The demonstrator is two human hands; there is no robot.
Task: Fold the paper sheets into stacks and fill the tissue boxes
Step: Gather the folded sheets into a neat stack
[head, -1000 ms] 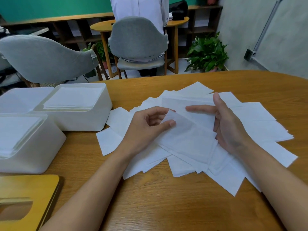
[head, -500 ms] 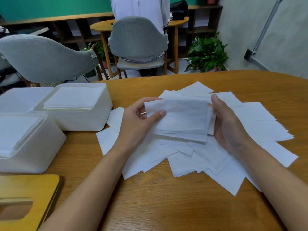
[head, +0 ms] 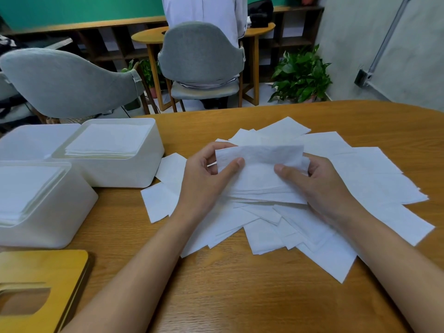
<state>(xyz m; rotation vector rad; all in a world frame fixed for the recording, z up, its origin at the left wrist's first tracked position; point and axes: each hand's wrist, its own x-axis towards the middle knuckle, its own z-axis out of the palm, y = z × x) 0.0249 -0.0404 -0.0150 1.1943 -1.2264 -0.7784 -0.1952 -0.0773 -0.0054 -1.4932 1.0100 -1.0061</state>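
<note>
A loose heap of white paper sheets [head: 360, 179] is spread over the middle of the wooden table [head: 240, 296]. Above it I hold one sheet [head: 258, 162] bent over along its top edge. My left hand [head: 204, 181] pinches its left side, thumb on the front. My right hand [head: 319, 183] pinches the right side the same way. At the left stand white tissue boxes: one [head: 134, 174] near the sheets and one [head: 60, 227] in front of it, each holding a flat stack of folded sheets. A third white box [head: 28, 143] sits behind them.
A wooden lid with a slot [head: 43, 289] lies at the near left corner. Beyond the table stand two grey chairs [head: 199, 58], a small round table, a person in white, shelves and a potted plant [head: 300, 75].
Both hands lifted one sheet off the heap and folded its far part over toward me. My right thumb now presses on the front of the sheet.
</note>
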